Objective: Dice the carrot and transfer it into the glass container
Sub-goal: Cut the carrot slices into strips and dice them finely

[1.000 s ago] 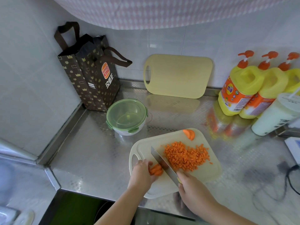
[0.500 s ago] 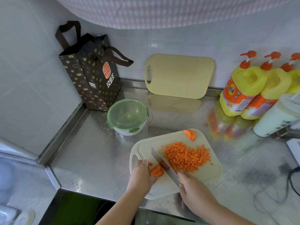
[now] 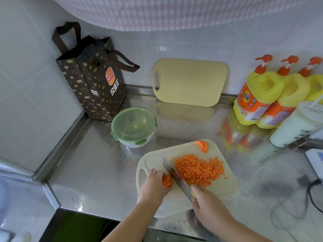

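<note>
Left grip (image 3: 152, 186): fingers curled, holding the carrot piece (image 3: 167, 182). Right grip (image 3: 208, 205): wrapped round the knife (image 3: 176, 179) handle. Both forearms extend forward.

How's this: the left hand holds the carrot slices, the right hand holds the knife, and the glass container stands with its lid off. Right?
Not quite: in the head view the glass container has its green lid on, not off. The rest holds: the left hand holds the carrot slices and the right hand holds the knife.
</note>
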A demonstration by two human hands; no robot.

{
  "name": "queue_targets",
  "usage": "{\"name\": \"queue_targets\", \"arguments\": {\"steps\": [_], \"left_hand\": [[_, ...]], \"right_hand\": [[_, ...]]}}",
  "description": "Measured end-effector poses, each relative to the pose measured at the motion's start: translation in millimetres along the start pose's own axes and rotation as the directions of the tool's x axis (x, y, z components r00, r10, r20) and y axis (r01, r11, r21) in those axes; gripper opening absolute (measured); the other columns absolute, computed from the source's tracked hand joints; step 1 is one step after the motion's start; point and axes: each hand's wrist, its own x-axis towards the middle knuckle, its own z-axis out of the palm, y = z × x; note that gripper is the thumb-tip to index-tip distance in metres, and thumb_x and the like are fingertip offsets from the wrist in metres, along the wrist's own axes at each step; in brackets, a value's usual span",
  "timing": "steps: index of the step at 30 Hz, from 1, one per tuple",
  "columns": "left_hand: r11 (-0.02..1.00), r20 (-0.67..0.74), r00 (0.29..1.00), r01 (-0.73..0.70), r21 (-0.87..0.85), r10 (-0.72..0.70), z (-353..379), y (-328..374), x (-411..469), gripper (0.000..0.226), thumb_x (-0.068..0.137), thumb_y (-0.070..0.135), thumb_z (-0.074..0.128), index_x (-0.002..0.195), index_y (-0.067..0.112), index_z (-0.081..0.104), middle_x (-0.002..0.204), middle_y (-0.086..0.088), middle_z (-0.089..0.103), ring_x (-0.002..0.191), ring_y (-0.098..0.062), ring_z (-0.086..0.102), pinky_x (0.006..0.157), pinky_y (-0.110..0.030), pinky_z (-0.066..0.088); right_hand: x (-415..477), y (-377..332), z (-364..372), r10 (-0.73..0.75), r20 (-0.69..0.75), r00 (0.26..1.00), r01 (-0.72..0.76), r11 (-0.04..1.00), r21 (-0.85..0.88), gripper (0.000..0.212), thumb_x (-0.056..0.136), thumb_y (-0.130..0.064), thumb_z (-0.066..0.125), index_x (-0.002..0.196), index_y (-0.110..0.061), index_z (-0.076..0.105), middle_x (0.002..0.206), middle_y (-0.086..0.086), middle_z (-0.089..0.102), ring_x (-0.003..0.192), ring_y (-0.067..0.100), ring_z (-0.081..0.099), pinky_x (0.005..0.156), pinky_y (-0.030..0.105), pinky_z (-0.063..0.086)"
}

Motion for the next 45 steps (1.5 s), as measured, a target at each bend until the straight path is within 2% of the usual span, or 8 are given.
{"name": "queue_targets", "arguments": {"steps": [5, 13, 19, 25, 31, 35, 39, 45], "left_hand": [[1.0, 0.025, 1.0, -0.009, -0.017, 0.01, -3.7, -1.1, 6.8, 0.033, 0.084, 0.033, 0.063, 0.113, 0.019, 0.055, 0.113, 0.002, 0.046, 0.095, -0.021, 0.058, 0.082, -0.033, 0.048], [0.994, 0.085, 0.994, -0.063, -0.086, 0.07, -6.8, -16.8, 6.6, 0.054, 0.08, 0.025, 0.072, 0.129, 0.022, 0.051, 0.123, 0.003, 0.045, 0.106, -0.015, 0.053, 0.091, -0.024, 0.044], [0.995, 0.071, 0.992, -0.102, 0.008, 0.101, -14.3, -14.0, 10.1, 0.04, 0.088, 0.023, 0.06, 0.127, 0.024, 0.053, 0.12, 0.001, 0.049, 0.104, -0.018, 0.052, 0.081, -0.019, 0.041], [0.995, 0.055, 0.993, -0.102, 0.02, 0.101, -14.0, -8.5, 8.9, 0.034, 0.091, 0.025, 0.057, 0.125, 0.025, 0.054, 0.119, 0.001, 0.049, 0.103, -0.018, 0.053, 0.084, -0.023, 0.043], [0.995, 0.063, 0.993, -0.097, 0.002, 0.097, -12.8, -6.9, 6.1, 0.032, 0.088, 0.019, 0.057, 0.12, 0.022, 0.056, 0.118, 0.0, 0.05, 0.102, -0.017, 0.054, 0.084, -0.022, 0.044], [0.997, 0.077, 0.994, -0.073, 0.006, 0.073, -11.1, -4.1, 3.6, 0.043, 0.085, 0.03, 0.067, 0.124, 0.022, 0.051, 0.119, 0.003, 0.045, 0.099, -0.016, 0.055, 0.084, -0.022, 0.044], [0.999, 0.039, 0.998, -0.052, -0.006, 0.053, -9.1, -0.6, 0.1, 0.047, 0.085, 0.036, 0.067, 0.126, 0.022, 0.049, 0.12, 0.004, 0.043, 0.1, -0.018, 0.057, 0.086, -0.026, 0.047], [0.998, -0.015, 0.999, -0.03, -0.054, 0.029, -9.0, -2.4, 3.3, 0.036, 0.089, 0.027, 0.062, 0.123, 0.021, 0.054, 0.12, 0.003, 0.047, 0.096, -0.014, 0.053, 0.083, -0.018, 0.042]], "right_hand": [[4.3, 2.9, -6.9, 0.032, -0.032, 0.999, -0.032, 0.999, 0.016, 0.026, 0.098, -0.015, 0.036, 0.121, -0.02, 0.047, 0.111, -0.005, 0.056, 0.095, 0.013, 0.055, 0.077, 0.028, 0.047], [-1.3, -1.9, -2.1, 0.005, -0.057, 0.998, -0.004, 1.0, 0.019, 0.019, 0.098, -0.015, 0.037, 0.112, -0.021, 0.048, 0.1, -0.007, 0.051, 0.081, 0.009, 0.049, 0.066, 0.022, 0.04], [-0.2, -6.5, 0.5, 0.022, -0.041, 0.999, -0.021, 1.0, 0.023, 0.016, 0.098, -0.014, 0.036, 0.106, -0.02, 0.049, 0.099, -0.007, 0.052, 0.064, 0.004, 0.05, 0.065, 0.024, 0.042], [-0.6, -9.1, -1.8, 0.02, -0.033, 0.999, -0.02, 1.0, 0.001, 0.012, 0.097, -0.014, 0.038, 0.103, -0.022, 0.044, 0.093, -0.008, 0.044, 0.078, 0.008, 0.045, 0.063, 0.023, 0.035], [-2.9, -12.6, -2.8, 0.028, -0.027, 0.999, -0.029, 1.0, -0.003, 0.012, 0.097, -0.014, 0.038, 0.104, -0.022, 0.042, 0.092, -0.011, 0.04, 0.073, 0.007, 0.043, 0.061, 0.021, 0.036], [-3.6, -17.8, -1.8, 0.02, -0.033, 0.999, -0.02, 1.0, -0.006, 0.011, 0.097, -0.014, 0.038, 0.099, -0.025, 0.035, 0.082, -0.016, 0.033, 0.067, 0.003, 0.039, 0.058, 0.019, 0.036], [-4.5, -17.6, -1.3, 0.018, -0.034, 0.999, -0.018, 1.0, 0.003, 0.017, 0.097, -0.014, 0.038, 0.113, -0.018, 0.042, 0.093, -0.011, 0.037, 0.071, 0.006, 0.041, 0.056, 0.018, 0.035], [-5.4, -17.3, 1.5, 0.016, -0.03, 0.999, -0.016, 1.0, 0.0, 0.02, 0.097, -0.013, 0.037, 0.116, -0.017, 0.041, 0.1, -0.01, 0.037, 0.08, 0.01, 0.044, 0.059, 0.02, 0.034]]}}
